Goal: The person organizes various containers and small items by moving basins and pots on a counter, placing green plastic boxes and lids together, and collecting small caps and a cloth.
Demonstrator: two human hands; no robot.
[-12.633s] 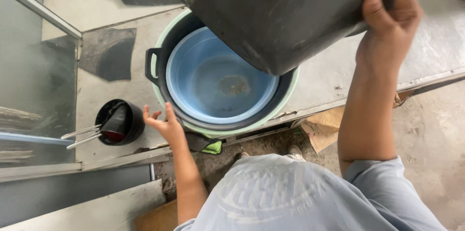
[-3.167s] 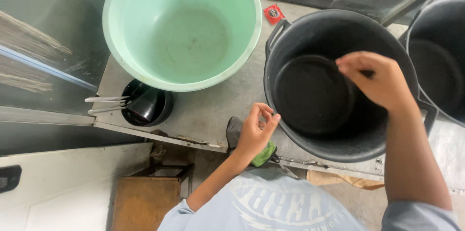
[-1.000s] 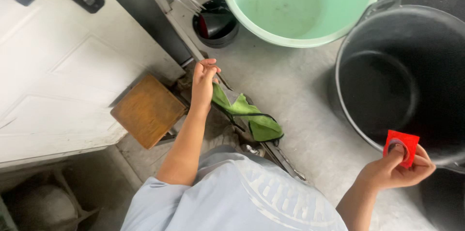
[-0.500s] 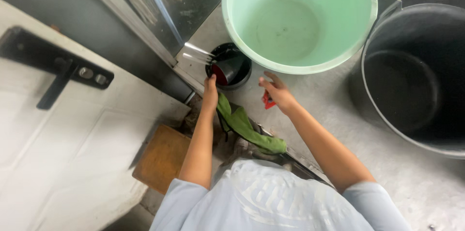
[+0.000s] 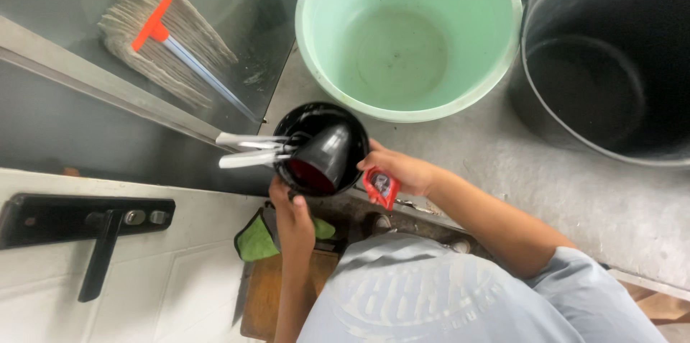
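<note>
The left hand (image 5: 291,217) grips the near rim of a small round black plastic bowl (image 5: 321,147) at the grey concrete ledge's (image 5: 503,156) edge, which holds black funnels with two metal handles (image 5: 248,150) sticking out. The right hand (image 5: 402,170) pinches a small red sachet (image 5: 381,186) just beside the bowl. A mint-green basin (image 5: 460,91) sits just beyond, a black bucket (image 5: 546,120) beside it.

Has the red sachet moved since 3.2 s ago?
Yes. The red sachet is now in the right hand beside the small black bowl, on the green basin's near side.
</note>
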